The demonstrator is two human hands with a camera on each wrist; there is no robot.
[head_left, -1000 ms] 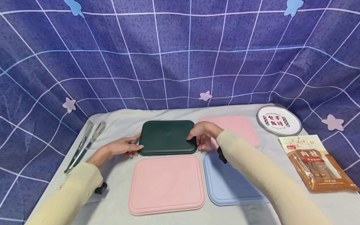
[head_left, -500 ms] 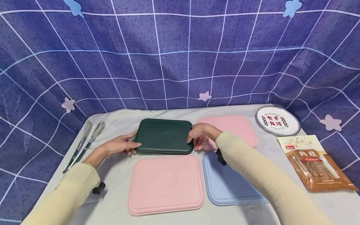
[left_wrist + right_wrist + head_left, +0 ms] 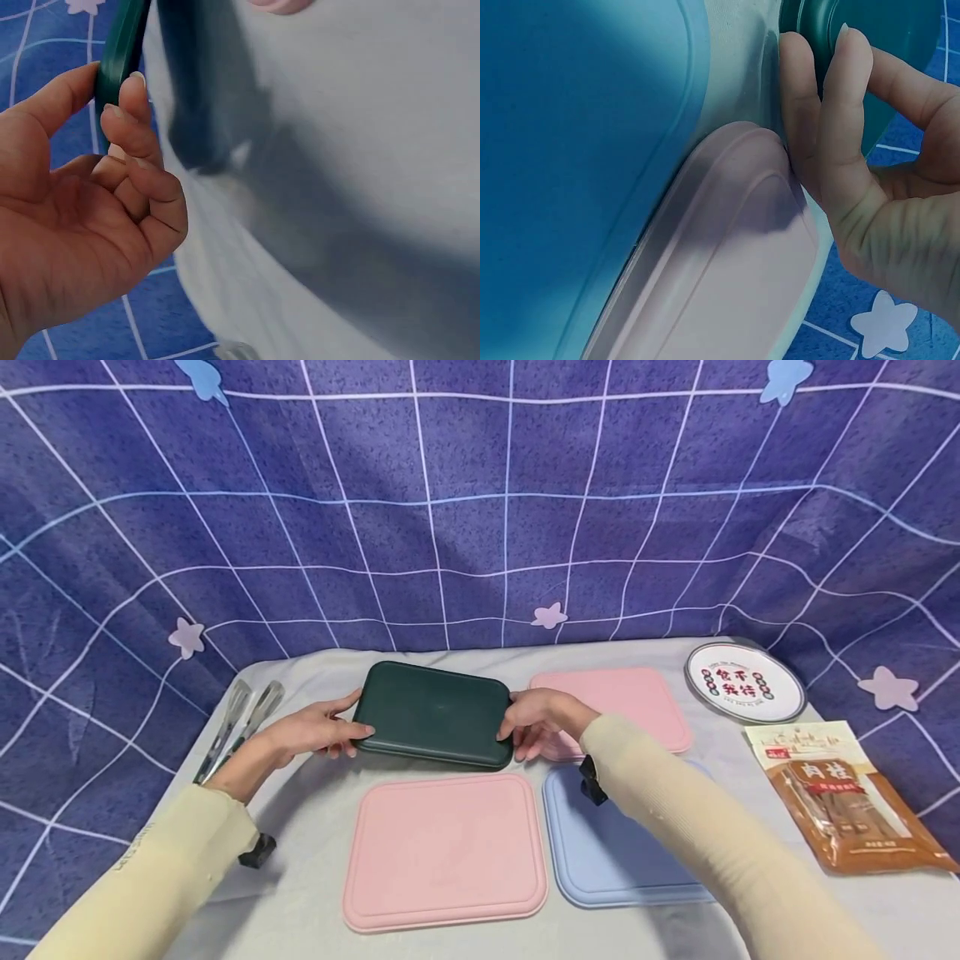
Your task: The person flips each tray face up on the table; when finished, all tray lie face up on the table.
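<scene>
A flat dark green lid (image 3: pixel 435 714), rectangular with rounded corners, is held between both hands at the back of the table. Its left end is tipped up above the white cloth. My left hand (image 3: pixel 318 727) pinches that end, thumb on the upper face and fingers below, as the left wrist view shows on the green edge (image 3: pixel 120 52). At the opposite end my right hand (image 3: pixel 540 718) grips the rim; in the right wrist view its fingers are at the ridged green rim (image 3: pixel 817 30). In front lies a pink rectangular lid (image 3: pixel 446 852).
A blue rectangular piece (image 3: pixel 622 852) lies under the right forearm, with another pink one (image 3: pixel 622 702) behind it. Metal tongs (image 3: pixel 243 714) rest at the left. A white plate (image 3: pixel 746 685) and a brown packet (image 3: pixel 847 802) are on the right. Blue patterned cloth (image 3: pixel 465 527) hangs behind.
The green lid has shifted slightly left and its left end has risen. My left hand has moved up and left with it, while my right hand keeps its grip at the right end.
</scene>
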